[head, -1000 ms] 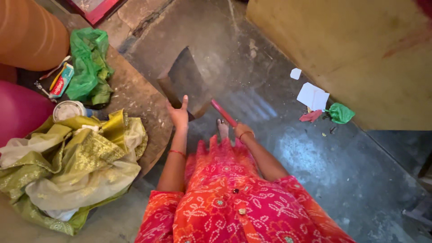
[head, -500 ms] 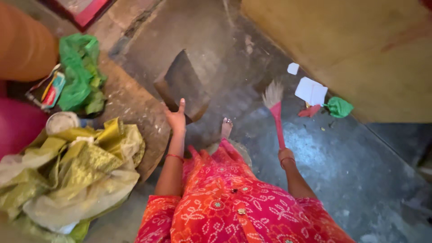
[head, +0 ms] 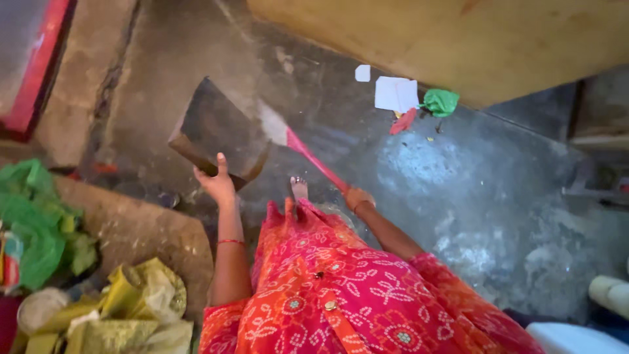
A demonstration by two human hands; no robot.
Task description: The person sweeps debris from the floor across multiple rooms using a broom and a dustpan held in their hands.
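Head view, single frame. Landmark: dark, flat, rusty metal dustpan (head: 219,128), held tilted above the grey concrete floor (head: 458,196).

Left hand (head: 216,183): grips the near edge of the dustpan, thumb raised along its upper face, other fingers hidden beneath it, so closed on the pan. Thin red bangle (head: 230,242) on that wrist, nearer the body than the pan.

Right hand (head: 358,196): to the right of the dustpan, fist wrapped round the pink plastic handle of a small hand broom (head: 308,155). Handle slants up and leftward; its pale bristles (head: 270,122) lie against the right edge of the pan, touching or just beside it, cannot tell which. Motion blur on the bristles.

One bare foot (head: 299,188) stands on the floor just below the pan's right corner, between the two hands. Red and orange patterned garment (head: 341,295) fills the frame below.

Litter, well right of the dustpan and beyond it: two white paper scraps (head: 395,93), a crumpled green plastic bag (head: 439,101), a small red scrap (head: 403,122), all near the foot of a yellowish wooden panel (head: 458,39).

Left of and below the dustpan: brown rounded slab (head: 131,229), green plastic bag (head: 33,229), heap of yellow-green shiny cloth (head: 124,314). Red-edged object (head: 36,72) far left of the pan.
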